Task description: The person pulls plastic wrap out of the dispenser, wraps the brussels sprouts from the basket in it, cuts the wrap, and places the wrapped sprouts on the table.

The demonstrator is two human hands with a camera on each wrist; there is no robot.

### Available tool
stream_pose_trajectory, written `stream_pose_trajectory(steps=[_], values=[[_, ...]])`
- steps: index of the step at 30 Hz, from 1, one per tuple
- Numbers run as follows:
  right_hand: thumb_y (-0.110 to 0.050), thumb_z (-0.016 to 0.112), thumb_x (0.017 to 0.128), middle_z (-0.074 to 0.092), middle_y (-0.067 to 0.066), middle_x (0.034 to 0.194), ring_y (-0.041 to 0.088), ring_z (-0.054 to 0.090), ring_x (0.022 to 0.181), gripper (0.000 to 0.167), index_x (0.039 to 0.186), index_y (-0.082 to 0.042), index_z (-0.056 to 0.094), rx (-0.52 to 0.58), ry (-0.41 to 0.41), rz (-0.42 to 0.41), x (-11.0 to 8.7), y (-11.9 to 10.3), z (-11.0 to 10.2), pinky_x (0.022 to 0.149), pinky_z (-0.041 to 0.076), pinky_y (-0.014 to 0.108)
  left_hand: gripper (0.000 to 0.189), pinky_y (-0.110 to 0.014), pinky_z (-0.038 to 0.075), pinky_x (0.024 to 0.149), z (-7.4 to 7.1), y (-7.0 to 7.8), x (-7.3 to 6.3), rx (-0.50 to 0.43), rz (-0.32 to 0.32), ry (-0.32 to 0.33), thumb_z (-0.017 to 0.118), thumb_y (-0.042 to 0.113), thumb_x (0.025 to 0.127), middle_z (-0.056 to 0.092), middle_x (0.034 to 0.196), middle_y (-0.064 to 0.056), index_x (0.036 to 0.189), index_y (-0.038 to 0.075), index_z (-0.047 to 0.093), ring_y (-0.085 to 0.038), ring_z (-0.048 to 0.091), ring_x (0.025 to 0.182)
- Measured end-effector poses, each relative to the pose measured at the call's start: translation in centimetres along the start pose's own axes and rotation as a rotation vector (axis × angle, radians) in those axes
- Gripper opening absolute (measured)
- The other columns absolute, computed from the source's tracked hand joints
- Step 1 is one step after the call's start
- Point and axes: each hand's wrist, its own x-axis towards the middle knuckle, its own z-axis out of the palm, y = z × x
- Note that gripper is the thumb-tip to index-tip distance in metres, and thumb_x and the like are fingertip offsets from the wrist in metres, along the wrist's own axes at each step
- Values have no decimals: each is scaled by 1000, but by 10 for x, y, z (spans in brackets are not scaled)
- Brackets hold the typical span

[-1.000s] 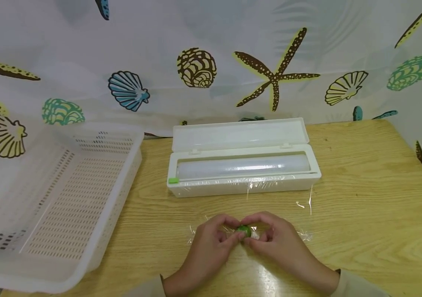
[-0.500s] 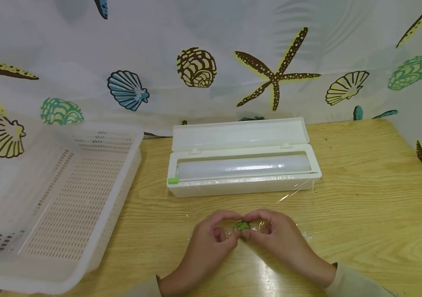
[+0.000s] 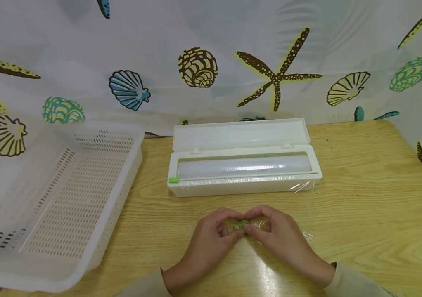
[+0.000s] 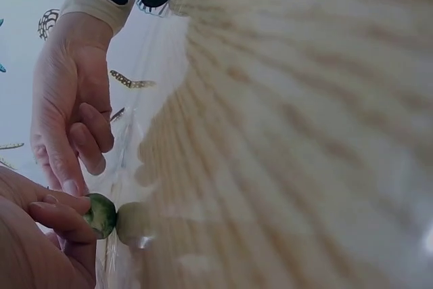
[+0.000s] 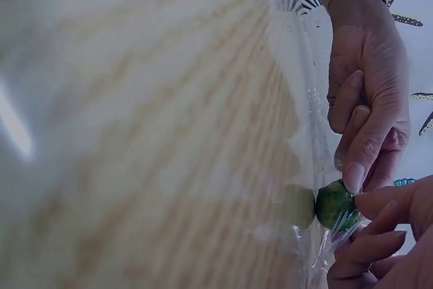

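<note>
Green ball (image 3: 240, 224), pinched by left grip (image 3: 215, 236) and right grip (image 3: 278, 234), seems partly wrapped; film (image 3: 308, 236) beside the latter lies ungathered.

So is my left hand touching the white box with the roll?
Apart: the head view shows a strip of wooden tabletop between the left hand and the white box.

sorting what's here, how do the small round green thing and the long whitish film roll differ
The small round green thing is ball-like; the long whitish film roll is a cylinder. The thing is held by the left hand and right hand; the roll lies in an open white plastic box. Both are rounded.
</note>
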Motion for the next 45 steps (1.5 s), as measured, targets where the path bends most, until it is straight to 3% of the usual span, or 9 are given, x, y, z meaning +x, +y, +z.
stream_pose_trajectory(steps=[6, 13, 17, 21, 25, 32, 37, 43, 45], values=[[-9, 86, 93, 61, -3, 74, 6, 46, 50, 32, 123, -20, 78, 32, 4, -54, -2, 1, 0, 44, 35, 19, 31, -17, 33, 45, -1, -2, 4, 24, -9, -7, 87, 1, 92, 68, 82, -1, 121, 9, 80, -2, 40, 50], [-8, 90, 90, 62, -5, 82, 6, 50, 55, 33, 118, -21, 80, 14, -5, -115, 2, 8, -1, 48, 41, 21, 26, -18, 35, 45, -1, -1, 6, 87, 29, 18, 89, 0, 90, 65, 76, 4, 113, 9, 79, -3, 43, 52], [-9, 93, 87, 60, -6, 77, 6, 48, 55, 37, 117, -27, 80, -35, 1, -111, 5, 9, -1, 47, 40, 21, 23, -20, 37, 47, -2, -1, 7, 132, 46, 33, 90, 3, 90, 55, 65, 6, 110, 10, 81, -4, 46, 54], [-8, 94, 84, 61, -7, 78, 6, 47, 56, 40, 117, -27, 79, -62, 14, -125, 7, 10, 0, 49, 41, 23, 31, -19, 37, 46, -4, -1, 9, 127, 62, 18, 88, 0, 91, 73, 85, 0, 120, 4, 76, -2, 46, 53], [-14, 96, 85, 72, -12, 99, 8, 48, 57, 37, 116, -28, 80, -78, 12, -118, 10, 9, 1, 51, 42, 26, 33, -18, 35, 45, -6, 0, 10, 116, 57, 4, 86, -2, 92, 79, 103, -4, 122, 0, 72, -1, 44, 51], [-20, 95, 87, 72, -14, 100, 9, 50, 63, 32, 116, -25, 84, -123, 33, -106, 13, 7, 0, 55, 44, 27, 23, -19, 34, 45, -10, 2, 5, 123, -3, -15, 81, 1, 97, 51, 60, 7, 119, 6, 77, -2, 41, 50], [-18, 94, 88, 73, -12, 105, 8, 50, 63, 31, 118, -19, 84, -164, 47, -155, 14, 6, 0, 54, 45, 28, 23, -20, 37, 45, -21, 5, -3, 75, -16, 53, 75, -1, 100, 57, 68, 3, 122, 8, 76, -6, 45, 52], [-15, 93, 88, 72, -10, 108, 5, 49, 64, 33, 120, -17, 83, -207, 60, -183, 13, 3, 3, 55, 46, 27, 22, -22, 44, 53, -41, 7, -7, 53, 57, 209, 70, -6, 99, 69, 94, -2, 116, 6, 76, -13, 53, 65], [-13, 94, 87, 72, -10, 109, 4, 50, 64, 35, 120, -17, 83, -212, 64, -180, 12, 2, 3, 55, 47, 27, 24, -23, 47, 59, -48, 6, -8, 61, 86, 261, 71, -8, 97, 65, 91, -1, 115, 6, 76, -15, 55, 71]])
